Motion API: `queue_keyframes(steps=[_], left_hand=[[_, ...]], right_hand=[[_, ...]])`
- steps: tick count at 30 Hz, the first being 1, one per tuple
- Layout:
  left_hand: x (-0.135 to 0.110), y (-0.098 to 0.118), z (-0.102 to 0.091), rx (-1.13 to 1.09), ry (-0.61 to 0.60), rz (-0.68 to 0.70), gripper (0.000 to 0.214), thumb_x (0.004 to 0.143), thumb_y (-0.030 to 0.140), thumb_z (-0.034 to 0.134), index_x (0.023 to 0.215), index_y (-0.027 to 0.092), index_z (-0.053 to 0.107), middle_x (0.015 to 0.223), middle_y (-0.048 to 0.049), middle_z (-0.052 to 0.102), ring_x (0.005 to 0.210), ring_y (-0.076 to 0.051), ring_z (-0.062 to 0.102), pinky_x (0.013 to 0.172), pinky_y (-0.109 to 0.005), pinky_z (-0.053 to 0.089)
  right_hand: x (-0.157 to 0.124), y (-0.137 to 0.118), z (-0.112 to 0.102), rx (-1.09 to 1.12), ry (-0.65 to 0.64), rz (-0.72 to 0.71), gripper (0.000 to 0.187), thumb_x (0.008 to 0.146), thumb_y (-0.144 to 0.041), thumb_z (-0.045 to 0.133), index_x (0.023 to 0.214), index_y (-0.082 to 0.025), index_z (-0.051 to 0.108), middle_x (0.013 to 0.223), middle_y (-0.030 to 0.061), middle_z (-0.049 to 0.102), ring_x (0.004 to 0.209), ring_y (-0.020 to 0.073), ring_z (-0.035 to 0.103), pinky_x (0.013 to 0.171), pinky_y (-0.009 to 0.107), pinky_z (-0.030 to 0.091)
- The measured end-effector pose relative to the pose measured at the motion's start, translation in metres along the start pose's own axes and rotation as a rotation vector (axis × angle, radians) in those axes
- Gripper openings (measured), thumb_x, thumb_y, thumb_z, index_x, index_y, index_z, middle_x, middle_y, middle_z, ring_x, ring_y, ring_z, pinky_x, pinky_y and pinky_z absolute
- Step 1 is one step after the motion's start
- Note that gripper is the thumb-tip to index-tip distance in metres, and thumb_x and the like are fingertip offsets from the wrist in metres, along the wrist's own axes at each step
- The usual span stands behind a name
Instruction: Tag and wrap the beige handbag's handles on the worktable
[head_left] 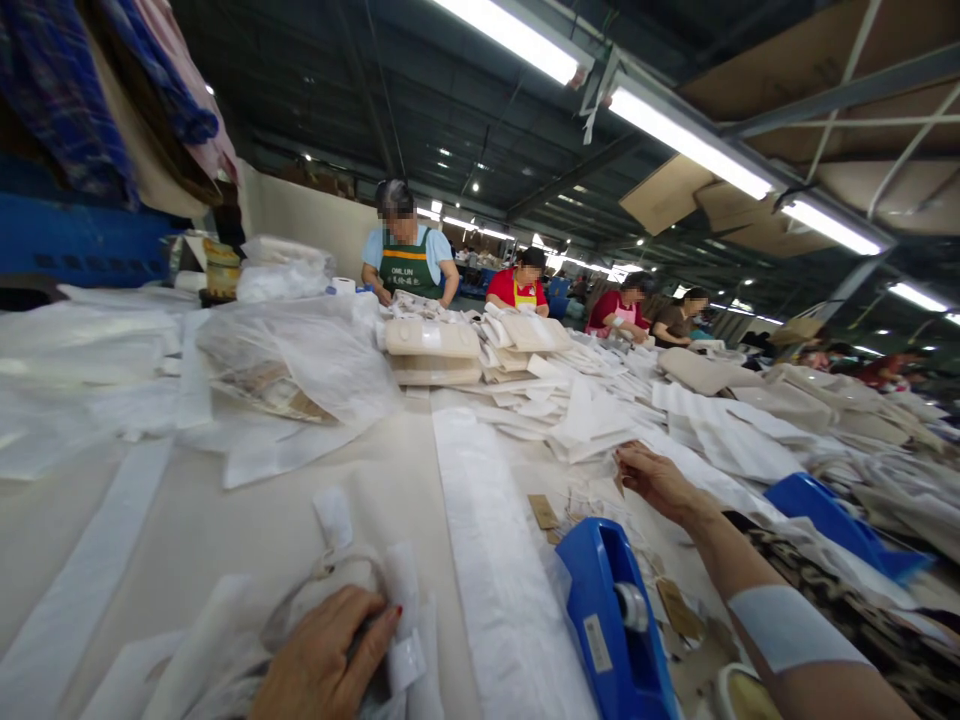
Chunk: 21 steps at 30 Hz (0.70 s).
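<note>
A pale, crumpled, soft-looking bundle (361, 572), partly under the left hand (326, 648)

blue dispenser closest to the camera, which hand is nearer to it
Right. The right hand is just beyond the dispenser, slightly right of its far end; the left hand is off to its left, across the white strip.

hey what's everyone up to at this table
The person wearing the camera has the left hand on a pale bundle among thin white wrappings. The right hand is stretched out by a heap of white sheets; whether it grips anything is unclear. A blue tape dispenser stands between the hands. Farther off, a co-worker in a green apron is behind stacked beige packages.
</note>
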<state>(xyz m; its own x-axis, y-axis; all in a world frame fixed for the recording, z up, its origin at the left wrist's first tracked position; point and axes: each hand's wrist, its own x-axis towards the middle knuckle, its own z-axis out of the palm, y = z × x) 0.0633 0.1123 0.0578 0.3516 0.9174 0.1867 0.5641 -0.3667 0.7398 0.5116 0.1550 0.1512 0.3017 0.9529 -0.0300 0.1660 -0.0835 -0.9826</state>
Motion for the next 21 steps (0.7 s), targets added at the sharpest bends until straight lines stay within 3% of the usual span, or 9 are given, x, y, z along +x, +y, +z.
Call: queue_keyframes(steps=[3, 6, 12, 18, 21], left_hand=[[0.002, 0.001, -0.001, 0.012, 0.005, 0.009, 0.040, 0.087, 0.054, 0.039, 0.071, 0.023, 0.058, 0.071, -0.0007, 0.060, 0.071, -0.018, 0.060, 0.071, -0.030, 0.047], [0.004, 0.003, -0.002, -0.031, 0.049, 0.045, 0.035, 0.086, 0.050, 0.042, 0.072, 0.023, 0.060, 0.071, -0.0006, 0.061, 0.070, -0.018, 0.060, 0.067, -0.029, 0.048], [0.003, 0.012, -0.006, -0.276, 0.341, 0.104, 0.023, 0.080, 0.043, 0.055, 0.083, 0.023, 0.066, 0.084, -0.0040, 0.068, 0.081, -0.020, 0.063, 0.073, -0.030, 0.050], [-0.001, 0.029, -0.012, -0.486, 0.244, 0.010, 0.040, 0.066, 0.030, 0.068, 0.104, 0.020, 0.066, 0.103, -0.0095, 0.066, 0.092, -0.024, 0.059, 0.079, -0.034, 0.046], [-0.001, 0.035, -0.015, -0.608, 0.184, -0.007, 0.033, 0.063, 0.026, 0.070, 0.096, 0.020, 0.069, 0.093, -0.0064, 0.067, 0.085, -0.021, 0.057, 0.078, -0.032, 0.042]], right_hand=[[-0.010, -0.018, 0.009, 0.117, -0.012, -0.012, 0.026, 0.060, -0.036, 0.080, 0.069, -0.017, 0.065, 0.065, -0.0026, 0.061, 0.060, 0.0103, 0.054, 0.056, 0.023, 0.043], [-0.022, -0.035, 0.029, 0.206, -0.064, -0.024, 0.024, 0.057, -0.033, 0.082, 0.066, -0.018, 0.066, 0.064, -0.0023, 0.063, 0.058, 0.0096, 0.053, 0.056, 0.023, 0.044], [-0.057, -0.054, 0.098, 0.353, -0.270, 0.011, 0.024, 0.057, -0.033, 0.082, 0.065, -0.018, 0.065, 0.070, -0.0023, 0.065, 0.060, 0.0084, 0.054, 0.057, 0.019, 0.044], [-0.095, -0.050, 0.190, 0.439, -0.571, 0.122, 0.027, 0.061, -0.035, 0.081, 0.064, -0.015, 0.064, 0.067, -0.0005, 0.063, 0.059, 0.0081, 0.055, 0.055, 0.019, 0.041], [-0.109, -0.043, 0.225, 0.442, -0.686, 0.162, 0.030, 0.060, -0.036, 0.082, 0.064, -0.013, 0.064, 0.066, 0.0012, 0.063, 0.056, 0.0081, 0.054, 0.054, 0.020, 0.039]])
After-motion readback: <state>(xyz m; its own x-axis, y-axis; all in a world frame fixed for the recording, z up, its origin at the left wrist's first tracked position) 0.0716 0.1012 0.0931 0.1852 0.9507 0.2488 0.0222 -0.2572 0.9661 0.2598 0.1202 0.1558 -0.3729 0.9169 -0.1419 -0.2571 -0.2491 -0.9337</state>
